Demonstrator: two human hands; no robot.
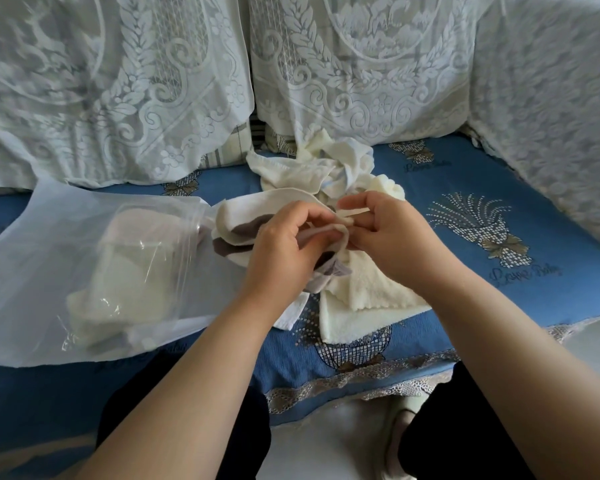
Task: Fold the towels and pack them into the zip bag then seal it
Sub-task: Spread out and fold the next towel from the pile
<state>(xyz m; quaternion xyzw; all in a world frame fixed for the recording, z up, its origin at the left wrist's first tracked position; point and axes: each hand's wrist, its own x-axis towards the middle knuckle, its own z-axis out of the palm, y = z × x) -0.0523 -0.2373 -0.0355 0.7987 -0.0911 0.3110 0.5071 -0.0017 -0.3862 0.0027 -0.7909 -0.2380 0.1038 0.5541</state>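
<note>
Hands: left hand (284, 247) and right hand (392, 240) both pinch the hem of a striped towel (236, 230), fingertips partly hidden in its folds.
Bag (49, 271): left on the sofa (499, 289), holding folded towels blurred by plastic.
Pile (326, 168): loose towels behind.

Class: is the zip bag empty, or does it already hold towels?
Not empty: pale folded towels show through the clear zip bag.

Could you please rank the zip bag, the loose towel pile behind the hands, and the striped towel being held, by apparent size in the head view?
1. zip bag
2. loose towel pile
3. striped towel, though both hands partly cover it, so this placing is unsure.
</note>
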